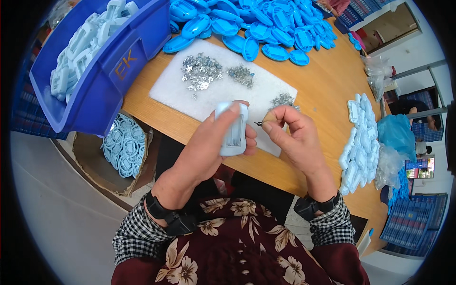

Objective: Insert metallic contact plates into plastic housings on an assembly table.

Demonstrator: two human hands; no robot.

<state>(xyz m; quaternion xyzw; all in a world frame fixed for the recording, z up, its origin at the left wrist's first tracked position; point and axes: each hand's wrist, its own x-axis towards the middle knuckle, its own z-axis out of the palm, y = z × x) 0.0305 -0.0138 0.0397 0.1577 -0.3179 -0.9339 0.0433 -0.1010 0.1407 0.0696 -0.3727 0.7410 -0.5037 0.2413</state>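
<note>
A light blue plastic casing (232, 151) with a rectangular recess facing up is gripped in my left hand (202, 140), thumb along its upper edge and fingertips round the far side. To its right, my right hand (299, 135) pinches a small dark metal piece (259, 123) between thumb and forefinger. The piece's tip points toward the casing, with a small gap between them. Beyond both hands lies a white foam sheet (166, 88). On it are a pile of flat metal clips (199, 71), a smaller pile of metal bits (241, 75) and another pile (284, 99) near my right hand.
Bright blue oval shells (261, 31) are heaped at the back of the wooden table (327, 76). At left stands a blue bin (107, 78) of pale casings; below it, a cardboard box (95, 159) holds light blue rings. More pale casings (361, 142) and plastic bags (398, 135) lie at right.
</note>
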